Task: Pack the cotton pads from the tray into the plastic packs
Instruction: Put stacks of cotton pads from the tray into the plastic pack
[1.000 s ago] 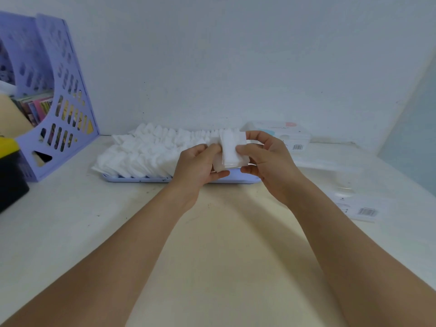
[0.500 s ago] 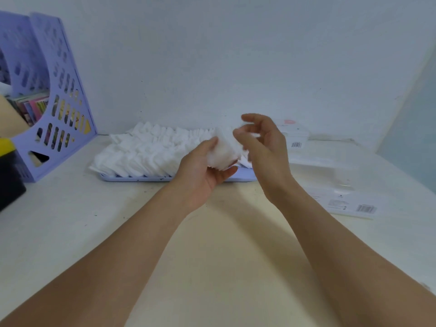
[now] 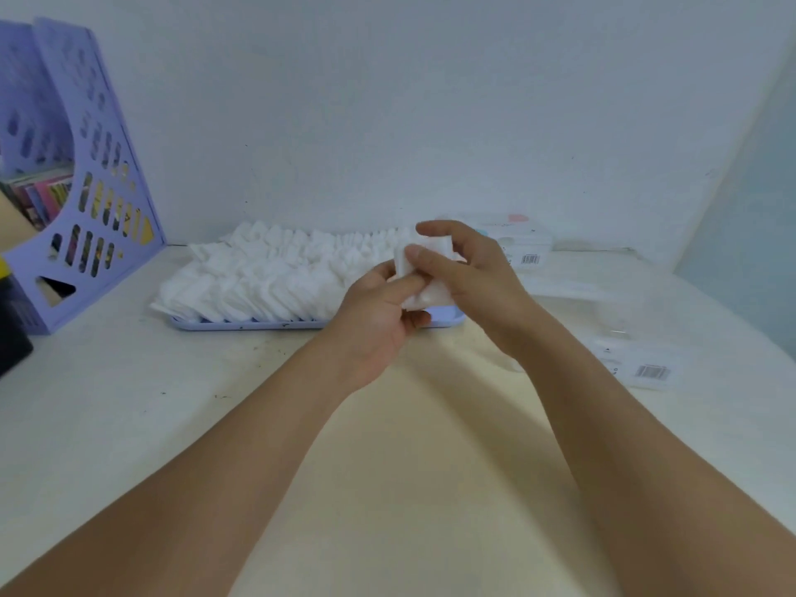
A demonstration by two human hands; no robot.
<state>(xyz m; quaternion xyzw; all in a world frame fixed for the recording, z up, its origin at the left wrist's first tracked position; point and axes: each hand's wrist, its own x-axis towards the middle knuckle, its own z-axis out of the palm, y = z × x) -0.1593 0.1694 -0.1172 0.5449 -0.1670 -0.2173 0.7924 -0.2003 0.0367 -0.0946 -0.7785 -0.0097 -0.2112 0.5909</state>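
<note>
White cotton pads [image 3: 420,273] between both hands.

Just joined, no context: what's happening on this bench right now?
A person is packing cotton pads. Both hands hold a small stack of pads above the table: the left hand cradles it from below, and the right hand grips it with its fingers curled over the top. Behind them, the lilac tray holds many more pads. Plastic packs lie to the right, none in hand yet.
</note>
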